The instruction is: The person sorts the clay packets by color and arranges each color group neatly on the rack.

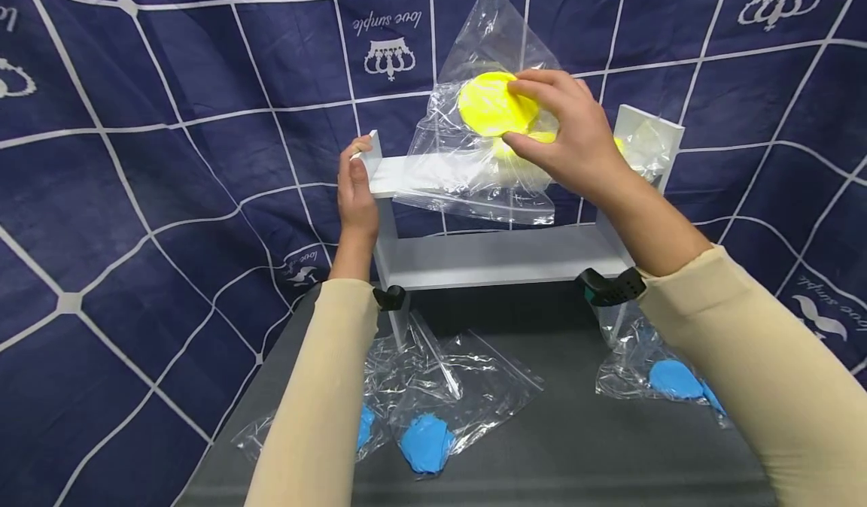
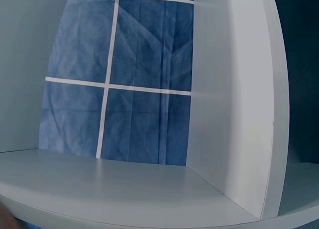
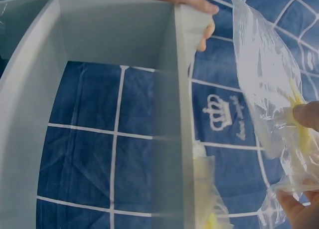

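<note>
My right hand (image 1: pixel 576 135) pinches a clear zip bag (image 1: pixel 484 210) with a flat, round yellow piece (image 1: pixel 489 104) inside, thumb below and fingers above. The bag hangs over the top board of a white shelf unit (image 1: pixel 501 259). In the right wrist view, the held bag (image 3: pixel 259 64) is beside the shelf's top board (image 3: pixel 182 114), and the thumb and a finger press its plastic. My left hand (image 1: pixel 357 191) grips the raised left end panel of the shelf, fingers over its edge. The left wrist view shows the shelf's inner compartment (image 2: pixel 109 194).
Another clear bag with yellow (image 1: pixel 646 146) lies on the top board's right end. Below, on the dark table (image 1: pixel 542 447), clear bags with blue pieces (image 1: pixel 427 443) lie at the left, and another blue piece (image 1: pixel 673 379) at the right. A navy checked curtain (image 1: pixel 169 191) hangs behind.
</note>
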`<state>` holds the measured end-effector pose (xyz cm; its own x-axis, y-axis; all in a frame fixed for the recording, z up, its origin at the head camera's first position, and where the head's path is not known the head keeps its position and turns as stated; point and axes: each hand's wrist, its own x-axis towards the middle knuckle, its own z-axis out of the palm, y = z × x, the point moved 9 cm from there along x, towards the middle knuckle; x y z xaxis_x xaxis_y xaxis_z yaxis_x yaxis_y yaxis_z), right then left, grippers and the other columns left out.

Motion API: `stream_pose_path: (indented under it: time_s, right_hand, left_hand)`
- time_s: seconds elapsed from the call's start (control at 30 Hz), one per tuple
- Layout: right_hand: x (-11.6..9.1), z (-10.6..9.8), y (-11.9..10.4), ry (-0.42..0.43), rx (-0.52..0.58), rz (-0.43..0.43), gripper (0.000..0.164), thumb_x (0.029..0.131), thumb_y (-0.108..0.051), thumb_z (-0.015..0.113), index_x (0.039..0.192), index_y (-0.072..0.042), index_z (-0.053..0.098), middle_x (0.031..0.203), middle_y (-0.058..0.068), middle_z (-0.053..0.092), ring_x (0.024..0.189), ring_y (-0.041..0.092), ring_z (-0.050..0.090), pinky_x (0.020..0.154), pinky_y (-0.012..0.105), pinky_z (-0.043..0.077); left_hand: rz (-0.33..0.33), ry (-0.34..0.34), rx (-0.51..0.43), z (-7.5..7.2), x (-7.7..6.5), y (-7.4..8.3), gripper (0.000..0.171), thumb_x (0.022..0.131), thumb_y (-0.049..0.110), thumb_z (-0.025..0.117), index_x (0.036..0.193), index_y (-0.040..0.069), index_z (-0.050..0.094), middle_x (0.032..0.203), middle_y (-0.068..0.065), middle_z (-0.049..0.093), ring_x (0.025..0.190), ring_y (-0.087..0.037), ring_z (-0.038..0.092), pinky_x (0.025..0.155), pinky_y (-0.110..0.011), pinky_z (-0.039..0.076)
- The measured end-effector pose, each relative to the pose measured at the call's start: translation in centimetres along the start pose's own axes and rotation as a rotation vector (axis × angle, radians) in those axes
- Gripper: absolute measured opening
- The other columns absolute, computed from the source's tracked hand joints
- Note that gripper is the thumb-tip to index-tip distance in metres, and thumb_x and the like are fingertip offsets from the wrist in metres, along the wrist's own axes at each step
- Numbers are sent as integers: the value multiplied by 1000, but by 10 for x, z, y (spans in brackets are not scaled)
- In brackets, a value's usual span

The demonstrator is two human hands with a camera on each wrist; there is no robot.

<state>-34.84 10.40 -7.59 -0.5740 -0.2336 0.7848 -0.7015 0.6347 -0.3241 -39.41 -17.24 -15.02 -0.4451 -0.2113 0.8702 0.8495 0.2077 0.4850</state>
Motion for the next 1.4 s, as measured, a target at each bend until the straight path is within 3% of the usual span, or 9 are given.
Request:
stream_pose_path:
  time_s: [0.27,0.57,0.83,1.0,1.2,1.4]
  right_hand:
    - [22,36,14,-71,-53,36,56,89,-19,72,142,-11,55,149,7,52,136,30,44,113,43,35]
    - [23,72,36,-185,-122,161,61,92,-23,70,148,-12,46,152,9,50,145,30,39,125,45,24]
    - [26,94,41,-335,-135,220,71,92,-26,71,154,-16,36,157,7,43,143,30,43,117,49,37]
    - [23,107,43,-423,-156,225,72,94,-29,69,155,-16,34,154,11,46,142,31,45,114,52,39]
    - [22,105,40,-381,-187,194,67,94,-31,69,153,-18,39,159,7,40,147,30,37,118,51,36]
    - [17,89,33,-219,-217,112,50,96,-33,67,142,-17,54,151,4,51,143,28,42,118,47,36]
  left_hand:
    - [6,-5,-16,0,1,3,27,102,-8,24,113,-20,46,136,-34,51,137,-40,45,120,-27,30]
    - [2,-4,0,1,-1,3,28,103,-6,25,114,-19,47,136,-33,52,137,-40,44,119,-26,30]
    - [-26,1,10,0,-1,1,29,103,-4,25,116,-18,47,138,-31,52,138,-37,44,118,-24,30]
    - [-25,5,12,-2,0,0,30,104,-3,26,116,-18,48,138,-31,53,138,-37,45,119,-25,30]
    - [-22,16,10,-4,0,0,29,104,-2,26,115,-17,48,137,-31,53,138,-34,45,120,-25,30]
    - [-13,5,-2,-3,0,1,29,103,-4,26,115,-18,48,137,-32,53,138,-37,45,120,-26,30]
